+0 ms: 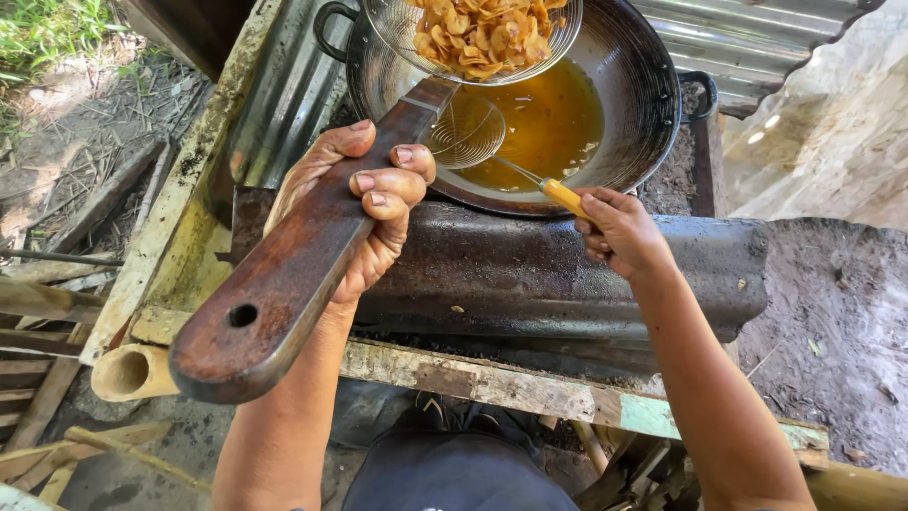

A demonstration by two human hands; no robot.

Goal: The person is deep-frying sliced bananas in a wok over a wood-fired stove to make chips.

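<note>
Left hand (364, 203), fingers clamped round the long brown wooden handle (284, 284), holds a wire basket of golden fried chips (482, 33) over the black wok (634, 104); right hand (615, 232) grips a yellow-handled skimmer (465, 132). Best kept level, draining above the oil.

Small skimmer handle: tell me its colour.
Yellow; the small skimmer handle, gripped by the right hand, shows best in the head view.

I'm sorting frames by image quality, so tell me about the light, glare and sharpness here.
Head view: bright daylight, sharp throughout. Sun blows out the pale sheet at upper right. The oil in the wok shines amber with small glints. The left hand and wooden handle look oversized from nearness. The right hand shows no motion blur.
</note>
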